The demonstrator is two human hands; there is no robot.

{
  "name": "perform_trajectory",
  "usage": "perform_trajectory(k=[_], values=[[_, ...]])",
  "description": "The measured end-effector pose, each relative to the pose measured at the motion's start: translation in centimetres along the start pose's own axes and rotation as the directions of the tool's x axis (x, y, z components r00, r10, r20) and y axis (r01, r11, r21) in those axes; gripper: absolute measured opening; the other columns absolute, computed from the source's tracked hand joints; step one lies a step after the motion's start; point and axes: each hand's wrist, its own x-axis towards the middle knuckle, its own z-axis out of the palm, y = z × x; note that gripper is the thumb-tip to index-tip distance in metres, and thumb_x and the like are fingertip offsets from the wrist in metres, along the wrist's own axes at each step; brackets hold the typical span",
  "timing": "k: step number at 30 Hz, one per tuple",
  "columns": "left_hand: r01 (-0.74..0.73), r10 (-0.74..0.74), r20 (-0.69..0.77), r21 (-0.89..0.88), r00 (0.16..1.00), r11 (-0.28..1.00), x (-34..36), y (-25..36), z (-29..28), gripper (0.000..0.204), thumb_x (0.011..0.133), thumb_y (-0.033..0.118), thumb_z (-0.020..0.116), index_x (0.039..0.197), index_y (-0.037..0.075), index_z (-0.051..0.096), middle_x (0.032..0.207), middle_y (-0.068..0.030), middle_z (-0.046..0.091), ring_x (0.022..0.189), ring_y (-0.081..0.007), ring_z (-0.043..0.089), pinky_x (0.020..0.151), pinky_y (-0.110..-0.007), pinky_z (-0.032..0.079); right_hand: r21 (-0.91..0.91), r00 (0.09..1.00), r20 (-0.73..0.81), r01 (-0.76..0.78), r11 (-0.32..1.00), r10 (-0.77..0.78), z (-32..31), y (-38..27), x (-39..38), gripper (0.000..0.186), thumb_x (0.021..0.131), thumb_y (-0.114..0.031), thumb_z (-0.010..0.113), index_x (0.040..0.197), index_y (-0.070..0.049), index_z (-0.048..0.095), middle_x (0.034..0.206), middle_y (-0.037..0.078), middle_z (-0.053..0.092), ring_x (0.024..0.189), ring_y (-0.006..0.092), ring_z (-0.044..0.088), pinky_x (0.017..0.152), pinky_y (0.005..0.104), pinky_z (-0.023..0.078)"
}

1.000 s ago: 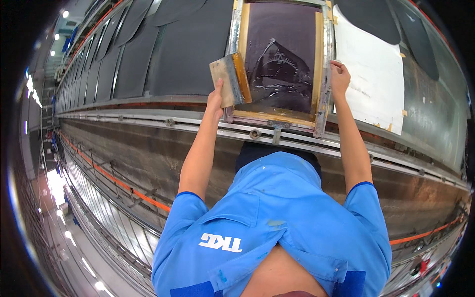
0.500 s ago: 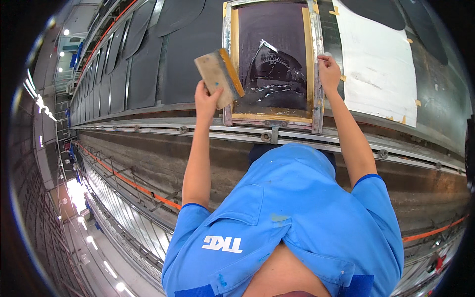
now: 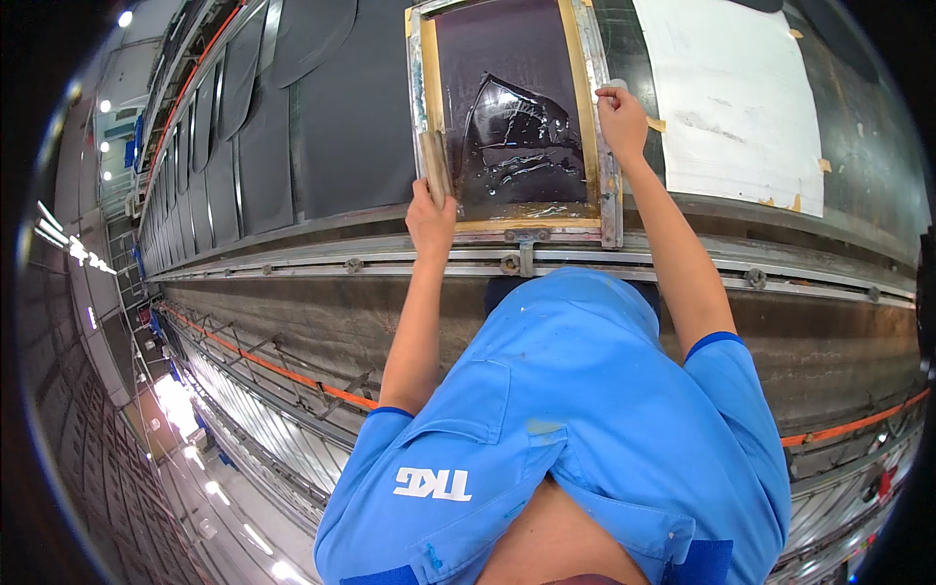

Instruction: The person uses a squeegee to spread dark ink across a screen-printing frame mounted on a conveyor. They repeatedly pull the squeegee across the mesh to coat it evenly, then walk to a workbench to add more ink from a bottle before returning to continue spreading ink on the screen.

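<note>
My left hand is closed around the lower end of a screen-printing squeegee, seen nearly edge-on over the left rail of a printing screen. At the screen's right rail, my right hand has its fingers curled against the frame, beside a small whitish rounded piece. Tan tape lines the inside of the frame. Across the lower half of the dark purple mesh lies a glossy black wet patch with shiny ridges.
Dark flat sheets lie along the long table to the left. A white sheet is taped down on the right. Along the near edge runs a metal rail with several knobs and a bracket at the screen.
The squeegee has turned from showing its broad face to nearly edge-on, closer to the left rail. My right hand remains at the right rail. The whole view has shifted slightly.
</note>
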Motion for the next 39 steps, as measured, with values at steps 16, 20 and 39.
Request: perform_trajectory(k=[16, 20, 39], values=[[0.271, 0.016, 0.381, -0.687, 0.925, 0.674, -2.5, 9.0, 7.5, 0.038, 0.084, 0.010, 0.074, 0.113, -0.004, 0.052, 0.100, -0.0188, 0.072, 0.090, -0.0192, 0.070, 0.079, -0.033, 0.054, 0.061, 0.999, 0.041, 0.029, 0.998, -0.032, -0.4, 0.1, 0.2, 0.020, 0.085, -0.022, 0.061, 0.097, -0.014, 0.075, 0.091, 0.014, 0.068, 0.088, 0.0317, 0.066, 0.078, 0.0418, 0.051], [0.126, 0.011, 0.234, -0.564, 0.972, 0.816, -0.9, 4.7, 5.0, 0.036, 0.083, 0.009, 0.075, 0.111, -0.003, 0.055, 0.095, -0.0161, 0.072, 0.085, -0.0195, 0.071, 0.075, -0.033, 0.055, 0.100, 0.998, 0.056, -0.001, 0.995, -0.005, -0.3, 0.3, 0.0, 0.019, 0.085, -0.023, 0.062, 0.096, -0.015, 0.075, 0.090, 0.013, 0.067, 0.088, 0.0312, 0.066, 0.078, 0.0416, 0.051], [0.100, -0.154, -0.027, -0.650, 0.988, 0.753, -8.6, 0.6, -0.5, 0.033, 0.090, 0.008, 0.071, 0.114, -0.002, 0.050, 0.092, -0.0081, 0.066, 0.082, -0.0101, 0.060, 0.072, -0.027, 0.048, 0.131, 0.998, 0.068, -0.005, 0.991, -0.004, -0.5, 0.4, 0.3, 0.020, 0.086, -0.022, 0.062, 0.098, -0.012, 0.075, 0.090, 0.014, 0.070, 0.085, 0.0298, 0.067, 0.076, 0.0402, 0.051]])
